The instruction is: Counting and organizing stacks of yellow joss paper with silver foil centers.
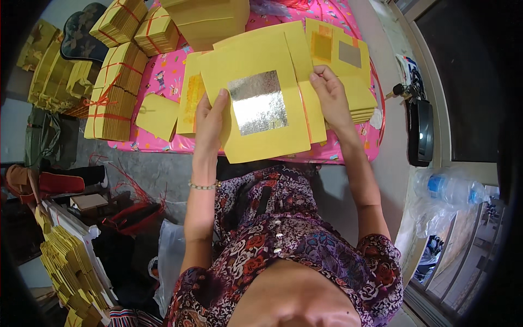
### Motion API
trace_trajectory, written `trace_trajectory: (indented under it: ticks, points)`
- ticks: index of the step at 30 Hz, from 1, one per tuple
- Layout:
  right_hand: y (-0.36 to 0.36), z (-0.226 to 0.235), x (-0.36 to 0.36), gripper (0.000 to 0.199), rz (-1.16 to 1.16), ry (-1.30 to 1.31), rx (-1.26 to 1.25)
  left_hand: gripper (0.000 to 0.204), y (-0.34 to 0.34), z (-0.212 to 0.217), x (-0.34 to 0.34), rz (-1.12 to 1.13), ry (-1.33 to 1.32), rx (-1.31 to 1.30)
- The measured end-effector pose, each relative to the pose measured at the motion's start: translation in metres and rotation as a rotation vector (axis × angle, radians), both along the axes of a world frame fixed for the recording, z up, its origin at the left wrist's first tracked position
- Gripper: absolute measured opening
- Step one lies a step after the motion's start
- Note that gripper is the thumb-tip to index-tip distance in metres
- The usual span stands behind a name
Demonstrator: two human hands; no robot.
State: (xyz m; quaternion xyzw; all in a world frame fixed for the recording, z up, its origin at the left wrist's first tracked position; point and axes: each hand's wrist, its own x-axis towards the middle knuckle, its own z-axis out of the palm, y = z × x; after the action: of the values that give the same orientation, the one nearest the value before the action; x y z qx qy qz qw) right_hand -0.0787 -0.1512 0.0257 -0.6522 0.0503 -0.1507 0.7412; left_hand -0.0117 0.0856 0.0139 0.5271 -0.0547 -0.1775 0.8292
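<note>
Both hands hold a yellow paper sheet with a silver foil square (256, 101) over a pink patterned table (163, 76). My left hand (211, 124) grips the sheet's left edge, thumb on top. At the right edge, my right hand (331, 97) pinches this sheet and further yellow sheets fanned behind it. A stack of similar yellow sheets with foil squares (348, 71) lies under and behind the right hand. A loose folded yellow sheet (158, 115) lies on the table left of my left hand.
Bundles of yellow paper tied with orange string (117, 87) crowd the table's left and far side. More yellow stacks (71, 267) sit on the floor at lower left beside bags and red string. A black device (420, 131) and a plastic bottle (452, 188) are at the right.
</note>
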Motion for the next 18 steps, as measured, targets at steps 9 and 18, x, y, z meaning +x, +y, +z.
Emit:
trace_trajectory:
  ticks: [9,18]
  points:
    - [0.017,0.006,-0.005,0.013,0.004,-0.004,0.053,0.037,-0.015,-0.012,0.004,0.062,-0.169,0.107]
    - [0.024,0.008,-0.013,0.018,0.024,-0.033,-0.063,0.045,-0.030,-0.014,0.001,0.122,-0.348,0.183]
